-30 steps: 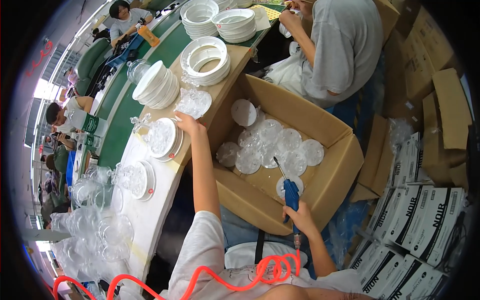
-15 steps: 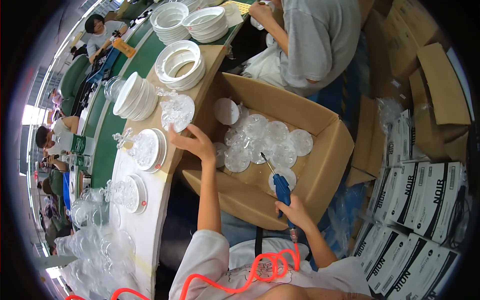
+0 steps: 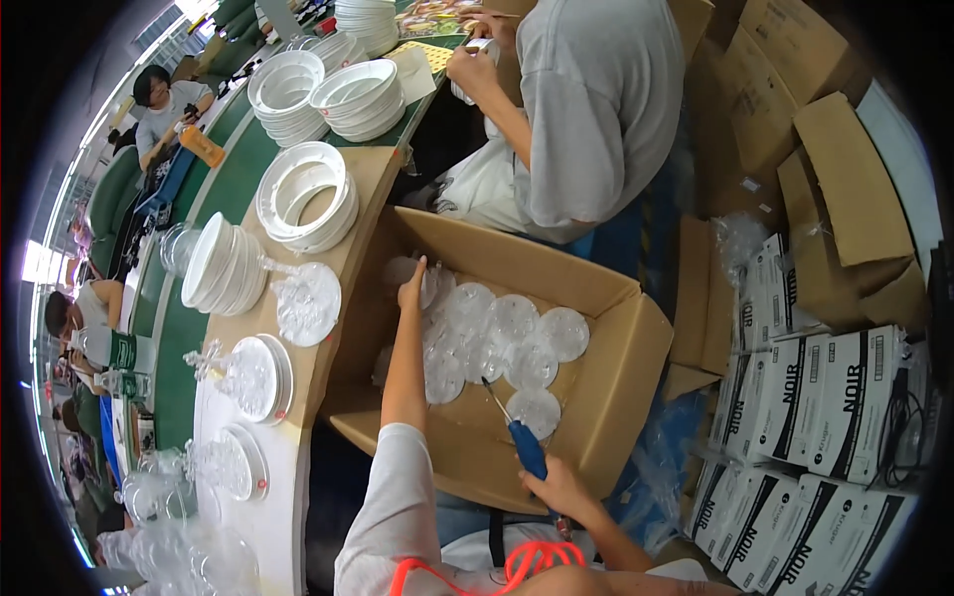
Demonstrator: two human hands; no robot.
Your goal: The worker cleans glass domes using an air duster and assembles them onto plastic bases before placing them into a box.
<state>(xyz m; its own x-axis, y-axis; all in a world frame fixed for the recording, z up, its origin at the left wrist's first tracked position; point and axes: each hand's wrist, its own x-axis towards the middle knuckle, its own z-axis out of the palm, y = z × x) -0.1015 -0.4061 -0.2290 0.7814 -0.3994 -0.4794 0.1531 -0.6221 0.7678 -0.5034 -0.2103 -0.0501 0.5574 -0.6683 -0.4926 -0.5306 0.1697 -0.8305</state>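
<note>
My right hand (image 3: 558,487) is wrapped round a blue power screwdriver (image 3: 528,449) with a red coiled hose (image 3: 537,562). Its bit points up and left, over clear round plastic parts (image 3: 487,333) lying in an open cardboard box (image 3: 586,447). Inside the box's left part, my left hand (image 3: 410,288) is at a pale round disc (image 3: 399,269) with clear plastic beside it. One finger reaches upward; the others are hidden, so I cannot tell whether it grips the disc. On the table edge to the left lies another clear plastic part with a round disc (image 3: 310,306).
White rings (image 3: 308,194) and stacked white bowl-shaped parts (image 3: 224,266) stand on the table (image 3: 283,487), with more clear parts at its near end. A co-worker in grey (image 3: 596,119) sits beyond the box. Printed cartons (image 3: 775,427) are stacked at the right.
My left hand has moved from beside the disc on the table, rightward into the box. The right hand still holds the screwdriver over the box. The whole view has shifted.
</note>
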